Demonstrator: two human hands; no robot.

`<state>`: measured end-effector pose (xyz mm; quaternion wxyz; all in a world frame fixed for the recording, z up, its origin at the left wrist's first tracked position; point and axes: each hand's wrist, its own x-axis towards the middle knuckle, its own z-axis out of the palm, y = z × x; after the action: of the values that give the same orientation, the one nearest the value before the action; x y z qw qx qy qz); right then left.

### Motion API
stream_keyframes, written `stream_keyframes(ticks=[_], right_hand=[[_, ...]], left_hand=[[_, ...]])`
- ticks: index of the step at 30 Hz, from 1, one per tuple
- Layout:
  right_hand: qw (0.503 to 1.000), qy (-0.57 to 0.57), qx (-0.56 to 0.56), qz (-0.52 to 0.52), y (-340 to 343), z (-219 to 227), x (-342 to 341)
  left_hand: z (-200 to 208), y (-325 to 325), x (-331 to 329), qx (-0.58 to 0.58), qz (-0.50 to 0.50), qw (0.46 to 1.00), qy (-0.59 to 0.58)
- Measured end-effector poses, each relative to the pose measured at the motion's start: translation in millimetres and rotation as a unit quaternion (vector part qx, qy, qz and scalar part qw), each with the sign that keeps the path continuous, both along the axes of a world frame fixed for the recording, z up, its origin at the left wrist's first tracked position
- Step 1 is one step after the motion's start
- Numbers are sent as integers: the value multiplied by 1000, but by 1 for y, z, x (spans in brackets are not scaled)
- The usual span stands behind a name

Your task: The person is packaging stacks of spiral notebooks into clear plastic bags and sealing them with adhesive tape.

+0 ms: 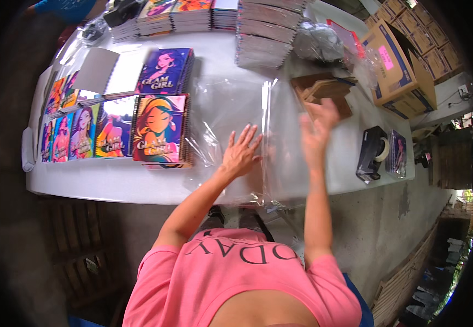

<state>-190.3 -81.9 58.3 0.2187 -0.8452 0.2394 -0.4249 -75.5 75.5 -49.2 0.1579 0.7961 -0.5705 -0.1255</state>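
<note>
My left hand [242,152] lies flat, fingers spread, on a clear plastic bag or sheet [223,103] spread over the table in front of me. My right hand [317,133] is raised and blurred by motion. Its fingers look apart and nothing shows in them. Just beyond it are brown cardboard pieces [323,89], partly covered by its fingertips. Left of the plastic stands a stack of spiral notebooks [161,128] with an illustrated girl on the cover. Behind that is another stack with a purple cover [165,71].
More notebooks [85,131] lie in rows on the left of the white table [105,182]. An opened notebook [128,71] rests above them. Tall notebook stacks [263,35] stand at the back. On the right are a black tape dispenser [372,155] and an open cardboard box [397,68].
</note>
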Motion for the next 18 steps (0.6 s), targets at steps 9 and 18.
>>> stream_keyframes(ticks=[9,18], right_hand=[[945,309,101,-40,-104,-160,-16],[959,269,90,-3,-117,-125,-25]], left_hand=[[-11,-3,31,74,199,974,-81],[7,-12,24,101,261,959,-56]])
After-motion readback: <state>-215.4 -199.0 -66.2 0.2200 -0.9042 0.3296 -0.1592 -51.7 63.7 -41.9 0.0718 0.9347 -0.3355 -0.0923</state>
